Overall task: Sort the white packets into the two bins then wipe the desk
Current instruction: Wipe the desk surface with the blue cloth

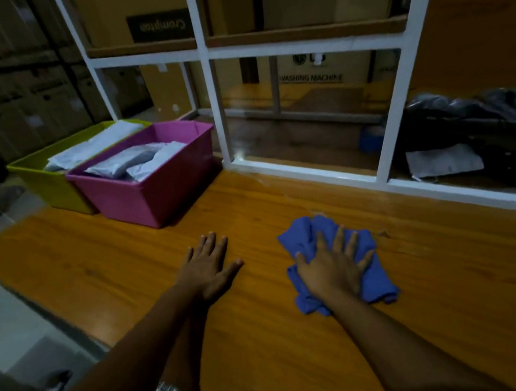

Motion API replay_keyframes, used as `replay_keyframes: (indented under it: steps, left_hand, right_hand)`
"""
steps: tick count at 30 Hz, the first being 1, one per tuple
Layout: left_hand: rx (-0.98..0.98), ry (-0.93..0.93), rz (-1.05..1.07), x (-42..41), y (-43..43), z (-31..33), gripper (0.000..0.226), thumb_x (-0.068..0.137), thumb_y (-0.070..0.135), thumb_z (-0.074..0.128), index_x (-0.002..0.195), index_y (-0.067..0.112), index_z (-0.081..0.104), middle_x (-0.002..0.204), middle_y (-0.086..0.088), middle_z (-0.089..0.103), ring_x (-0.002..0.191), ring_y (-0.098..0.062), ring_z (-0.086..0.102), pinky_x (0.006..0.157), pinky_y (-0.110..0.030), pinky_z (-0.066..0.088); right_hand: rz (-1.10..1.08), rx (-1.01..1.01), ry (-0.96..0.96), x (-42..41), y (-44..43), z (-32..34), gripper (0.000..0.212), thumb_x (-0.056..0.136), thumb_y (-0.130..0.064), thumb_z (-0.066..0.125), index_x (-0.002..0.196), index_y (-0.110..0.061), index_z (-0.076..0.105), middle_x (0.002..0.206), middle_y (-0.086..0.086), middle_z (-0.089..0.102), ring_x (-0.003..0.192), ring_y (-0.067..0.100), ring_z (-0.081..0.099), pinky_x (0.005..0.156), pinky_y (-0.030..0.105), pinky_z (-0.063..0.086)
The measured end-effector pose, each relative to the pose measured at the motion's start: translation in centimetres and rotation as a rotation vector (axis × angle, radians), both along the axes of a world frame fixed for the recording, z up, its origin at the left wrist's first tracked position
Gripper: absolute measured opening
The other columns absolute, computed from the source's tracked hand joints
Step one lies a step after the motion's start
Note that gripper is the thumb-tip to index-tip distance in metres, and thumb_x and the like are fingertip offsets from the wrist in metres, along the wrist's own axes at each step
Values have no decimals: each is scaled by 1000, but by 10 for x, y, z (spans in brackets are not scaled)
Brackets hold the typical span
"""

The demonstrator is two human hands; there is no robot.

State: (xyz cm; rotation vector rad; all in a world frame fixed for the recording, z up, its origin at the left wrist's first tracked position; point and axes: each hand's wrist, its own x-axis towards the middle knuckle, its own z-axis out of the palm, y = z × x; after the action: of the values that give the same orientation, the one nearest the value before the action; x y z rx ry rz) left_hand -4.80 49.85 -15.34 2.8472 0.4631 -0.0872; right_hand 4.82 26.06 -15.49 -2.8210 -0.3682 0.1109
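Observation:
My right hand (pixel 333 269) lies flat, fingers spread, pressing a crumpled blue cloth (pixel 304 233) onto the wooden desk (pixel 267 325). My left hand (pixel 208 265) rests palm down on the bare desk to the cloth's left, holding nothing. At the desk's far left stand a yellow-green bin (pixel 41 182) and a pink bin (pixel 149 199), side by side and touching. White packets (pixel 134 162) lie in the pink bin, and more white packets (pixel 92 146) fill the yellow-green one.
A white-framed glass partition (pixel 312 171) runs along the desk's far edge. Behind the glass at right lie a dark bag (pixel 470 121) and a white paper (pixel 444 160). Cardboard boxes are stacked beyond. The desk's left edge drops to the floor (pixel 8 326).

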Motion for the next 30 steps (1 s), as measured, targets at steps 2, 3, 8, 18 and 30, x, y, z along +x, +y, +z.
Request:
replay_keyframes:
  steps: [2, 3, 8, 18, 30]
  left_hand:
    - [19, -11, 5, 24, 16, 1, 115, 61, 94, -7, 154, 28, 0, 161, 0, -10, 148, -17, -11, 121, -44, -2]
    - [39, -21, 3, 33, 22, 0, 117, 58, 95, -10, 154, 29, 1, 162, 0, -9, 149, -17, -10, 120, -44, -1]
    - [65, -65, 1, 59, 46, -3, 98, 70, 87, -7, 153, 35, 2, 162, 4, -8, 149, -14, -9, 120, -43, -1]
    - [53, -259, 356, 62, 46, -5, 60, 98, 53, 18, 148, 21, 28, 159, -6, 20, 148, -23, 11, 119, -50, 10]
    - [43, -542, 501, 68, 51, -12, 5, 92, 23, 45, 90, 18, 43, 98, -2, 41, 87, -17, 45, 81, -32, 45]
  right_hand:
    - [200, -29, -19, 21, 0, -4, 74, 90, -72, 25, 152, -36, 9, 162, 1, -12, 147, 29, -15, 113, 64, -5]
    - [244, -37, -23, 36, -2, -5, 73, 90, -73, 24, 152, -38, 9, 162, -2, -11, 148, 27, -15, 114, 63, -3]
    - [-229, -7, 7, 106, 27, 0, 71, 91, -66, 29, 152, -32, 15, 162, 6, -1, 147, 34, -7, 112, 67, 0]
    - [547, -99, -43, 160, 113, 4, 89, 74, -86, -5, 151, -42, 8, 162, -6, -7, 149, 21, -8, 117, 54, -2]
    - [677, -15, -186, 176, 290, -2, 57, 97, -56, 30, 146, -27, 32, 159, 2, 18, 146, 24, 10, 114, 59, 9]
